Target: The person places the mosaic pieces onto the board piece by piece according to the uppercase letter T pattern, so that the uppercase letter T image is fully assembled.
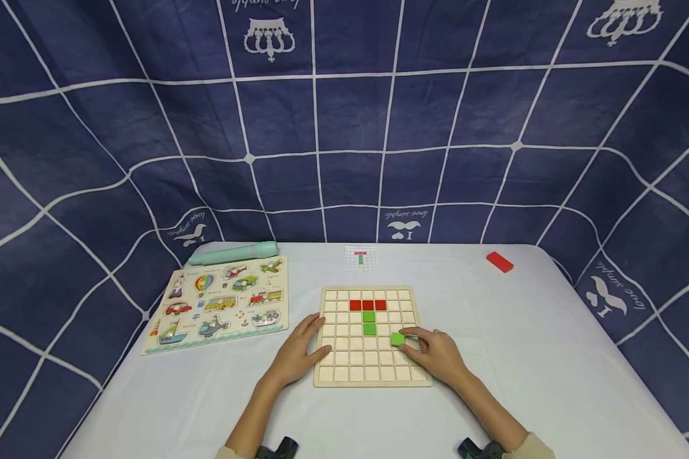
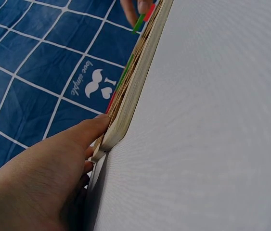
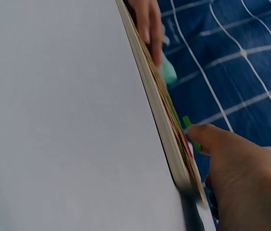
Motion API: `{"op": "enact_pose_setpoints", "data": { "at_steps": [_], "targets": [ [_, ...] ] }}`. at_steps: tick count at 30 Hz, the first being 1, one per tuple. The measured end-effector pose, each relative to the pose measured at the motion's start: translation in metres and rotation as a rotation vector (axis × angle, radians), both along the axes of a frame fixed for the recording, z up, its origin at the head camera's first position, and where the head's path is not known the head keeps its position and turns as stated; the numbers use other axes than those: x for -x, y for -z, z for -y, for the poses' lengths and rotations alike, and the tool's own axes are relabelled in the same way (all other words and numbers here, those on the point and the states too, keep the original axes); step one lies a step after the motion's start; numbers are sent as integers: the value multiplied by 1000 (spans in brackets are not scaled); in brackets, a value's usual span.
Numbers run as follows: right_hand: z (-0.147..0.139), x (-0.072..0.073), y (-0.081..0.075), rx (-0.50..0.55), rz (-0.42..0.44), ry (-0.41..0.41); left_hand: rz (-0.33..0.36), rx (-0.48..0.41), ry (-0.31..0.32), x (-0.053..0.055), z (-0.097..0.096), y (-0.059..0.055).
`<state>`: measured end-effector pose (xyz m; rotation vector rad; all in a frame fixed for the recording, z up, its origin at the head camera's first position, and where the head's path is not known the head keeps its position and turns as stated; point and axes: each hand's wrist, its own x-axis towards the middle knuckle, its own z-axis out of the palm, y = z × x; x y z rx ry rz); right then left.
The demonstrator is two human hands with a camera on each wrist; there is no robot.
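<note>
A wooden grid board lies on the table, with three red tiles in a row and two green tiles in a column below the middle one. My left hand rests at the board's left edge, thumb and fingertips touching it. In the left wrist view the left thumb lies along the board's rim. My right hand pinches a green square tile between thumb and fingers, over the board's right side. The right wrist view shows this green tile tilted on edge at the fingertips.
A small printed card with a red and green T pattern lies behind the board. Left of it are a vehicle picture puzzle and a mint-green tube-shaped object. A red block lies at the back right.
</note>
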<state>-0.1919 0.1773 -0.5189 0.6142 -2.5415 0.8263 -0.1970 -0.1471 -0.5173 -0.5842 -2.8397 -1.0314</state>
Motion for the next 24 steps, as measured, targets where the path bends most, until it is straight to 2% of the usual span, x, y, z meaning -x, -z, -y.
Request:
{"op": "enact_pose_setpoints", "data": {
  "at_steps": [5,9,24],
  "targets": [
    [33,3,0,-12,10,-64,1,-5,1,0,0,0],
    [46,4,0,-22,24,-73,1,3,2,0,0,0],
    [50,7,1,-30,23,-87,-1,3,0,-1,-1,-1]
  ]
}}
